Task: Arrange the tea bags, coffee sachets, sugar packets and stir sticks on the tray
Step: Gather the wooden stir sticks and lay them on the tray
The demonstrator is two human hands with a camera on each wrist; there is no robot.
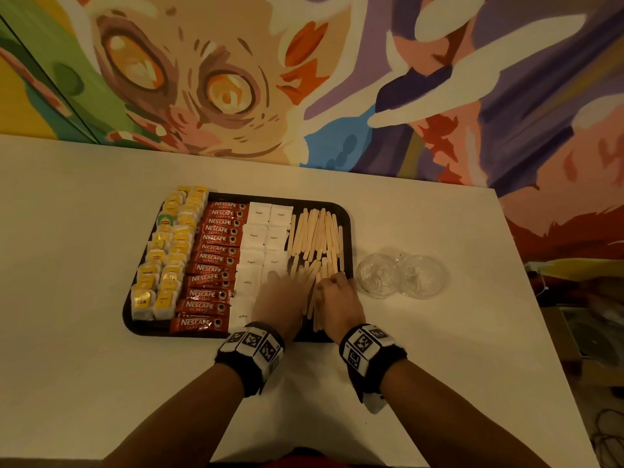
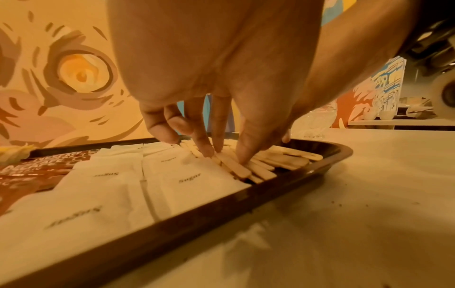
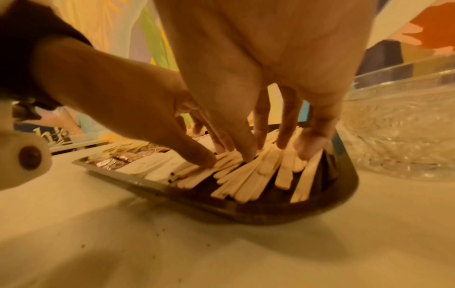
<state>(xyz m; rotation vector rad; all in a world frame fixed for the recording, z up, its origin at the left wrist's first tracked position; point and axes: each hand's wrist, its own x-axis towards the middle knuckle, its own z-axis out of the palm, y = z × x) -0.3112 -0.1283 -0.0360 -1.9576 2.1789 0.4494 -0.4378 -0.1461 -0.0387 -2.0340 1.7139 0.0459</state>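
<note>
A dark tray (image 1: 347, 217) on the white table holds four columns: yellow tea bags (image 1: 169, 255) at the left, red coffee sachets (image 1: 212, 261), white sugar packets (image 1: 260, 238), and wooden stir sticks (image 1: 317, 231) at the right. Both hands are over the near group of stir sticks (image 3: 248, 175). My left hand (image 1: 287, 292) presses its straight fingers (image 2: 216, 140) down on the sticks (image 2: 236, 165) beside the sugar packets (image 2: 172, 175). My right hand (image 1: 337, 292) presses its fingers (image 3: 285, 132) on the sticks near the tray's right rim (image 3: 344, 175). Neither hand grips a stick.
Two clear glass bowls (image 1: 401, 275) stand on the table just right of the tray, close to my right hand; one bowl (image 3: 399, 124) fills the right wrist view's right side. A painted mural wall rises behind the table. The table's right edge drops off beyond the bowls.
</note>
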